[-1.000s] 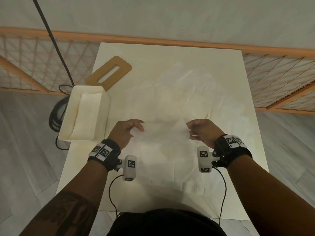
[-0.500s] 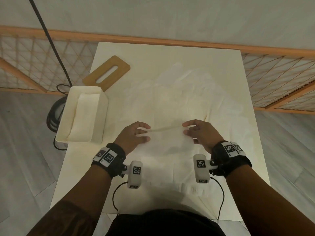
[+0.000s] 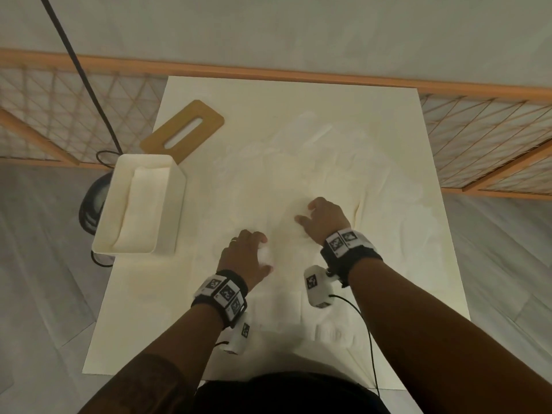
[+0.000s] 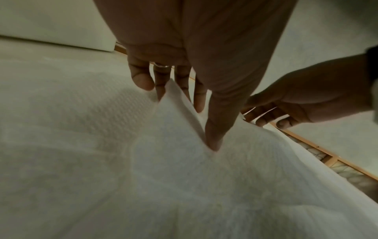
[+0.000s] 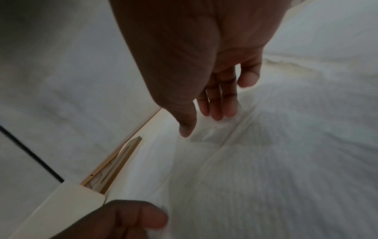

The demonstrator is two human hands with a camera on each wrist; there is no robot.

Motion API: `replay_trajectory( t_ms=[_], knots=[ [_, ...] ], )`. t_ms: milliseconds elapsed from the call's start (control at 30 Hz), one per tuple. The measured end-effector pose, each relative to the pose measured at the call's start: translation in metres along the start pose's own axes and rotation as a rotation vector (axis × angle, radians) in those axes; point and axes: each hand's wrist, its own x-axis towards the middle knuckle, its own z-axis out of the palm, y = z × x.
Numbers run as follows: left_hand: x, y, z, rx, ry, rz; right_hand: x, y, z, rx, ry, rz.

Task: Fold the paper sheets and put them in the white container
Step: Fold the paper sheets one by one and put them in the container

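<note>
A cream worktop point(image 3: 298, 94) stands against a plain pale wall point(image 3: 298, 31), an orange-framed lattice rail point(image 3: 484, 135) running behind it, grey plank floor point(image 3: 44, 264) on both sides, a black cable point(image 3: 86, 73) trailing down at left, dim warm light throughout.

soft, matt paper sheets point(image 3: 298, 186) with an embossed, quilted texture; smooth matt white container point(image 3: 167, 216); flat wooden lid point(image 3: 182, 130) at far left; smooth matt table point(image 3: 298, 94).

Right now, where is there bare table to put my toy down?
Bare table shows in front of the white container, and along the far edge past the wooden lid. Paper sheets crowd the middle and right, under both hands.
</note>
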Motion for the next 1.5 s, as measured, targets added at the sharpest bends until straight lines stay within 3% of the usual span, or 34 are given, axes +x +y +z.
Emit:
replay_trajectory(
  t_ms=[100, 233, 367, 467, 533, 600, 667, 733, 867, 1000, 1167, 1267, 1367, 1500],
  knots=[
    [0.002, 0.003, 0.000, 0.063, 0.025, 0.007, 0.009, -0.011, 0.001, 0.044, -0.011, 0.093],
    [0.005, 0.003, -0.001, 0.099, 0.000, 0.030, 0.011, -0.012, -0.006, 0.105, 0.057, 0.050],
    [0.008, 0.000, -0.007, 0.087, -0.035, 0.034, 0.005, -0.008, -0.019, 0.358, 0.153, 0.019],
    [0.013, 0.000, -0.016, 0.030, -0.074, -0.010, -0.009, -0.007, -0.038, 0.708, 0.064, -0.045],
    [0.020, -0.002, -0.030, -0.220, 0.061, -0.119, -0.020, -0.006, -0.054, 1.061, -0.094, -0.070],
    [0.029, -0.001, -0.051, -0.666, 0.240, -0.253, -0.027, -0.001, -0.068, 1.239, -0.258, -0.061],
    [0.039, 0.004, -0.070, -1.034, 0.243, -0.300, -0.028, 0.007, -0.076, 1.262, -0.401, -0.069],
    [0.047, 0.011, -0.083, -1.136, 0.146, -0.203, -0.027, 0.012, -0.083, 1.220, -0.470, -0.054],
    [0.062, 0.021, -0.088, -0.989, -0.148, -0.022, -0.024, 0.017, -0.089, 1.141, -0.469, 0.039],
    [0.066, 0.029, -0.082, -0.959, -0.303, -0.078, -0.022, 0.015, -0.089, 1.053, -0.399, 0.081],
    [0.068, 0.018, -0.070, -0.886, -0.084, -0.104, -0.018, 0.026, -0.074, 1.086, -0.312, 0.154],
    [0.066, 0.012, -0.066, -0.814, 0.056, -0.124, -0.028, 0.039, -0.067, 1.053, -0.367, 0.200],
    [0.065, 0.008, -0.064, -0.710, 0.146, -0.150, -0.036, 0.041, -0.058, 0.916, -0.425, 0.127],
    [0.072, 0.015, -0.073, -0.574, 0.205, -0.114, -0.027, 0.039, -0.051, 0.903, -0.275, 0.128]
  ],
)
